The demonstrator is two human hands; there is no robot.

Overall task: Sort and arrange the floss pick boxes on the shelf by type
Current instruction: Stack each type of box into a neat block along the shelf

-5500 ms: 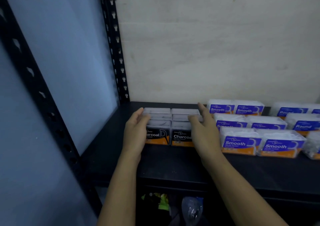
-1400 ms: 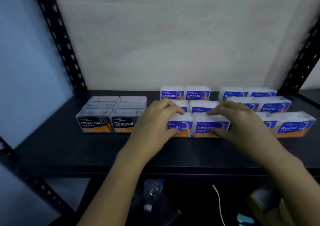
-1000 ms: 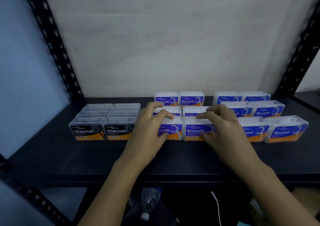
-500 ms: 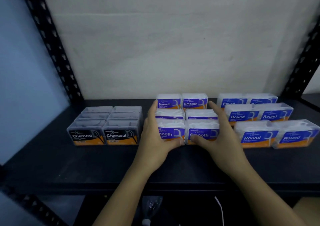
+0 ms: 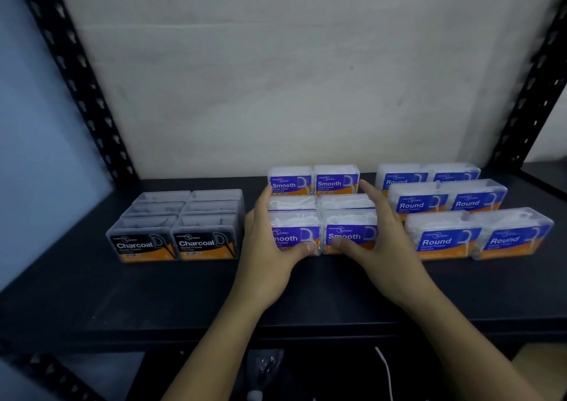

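Note:
Three groups of floss pick boxes stand on the black shelf (image 5: pixel 153 293). Grey Charcoal boxes (image 5: pixel 175 225) are on the left, purple-labelled Smooth boxes (image 5: pixel 322 204) in the middle, and blue-labelled Round boxes (image 5: pixel 460 210) on the right. My left hand (image 5: pixel 270 247) lies flat against the left side of the Smooth block, thumb across the front left box. My right hand (image 5: pixel 386 244) presses the block's right side with straight fingers, thumb on the front right box. The Round rows sit staggered, each nearer row further right.
Black perforated uprights stand at the left (image 5: pixel 76 72) and right (image 5: pixel 534 72) of the shelf, with a pale wall behind. Below the shelf edge I see a clear bottle (image 5: pixel 264 370) and a white cable (image 5: pixel 385 367).
My hands moved off the tops of the front Smooth boxes and down to the two sides of the block. The Smooth rows now sit squarer. Over the last half second little has moved.

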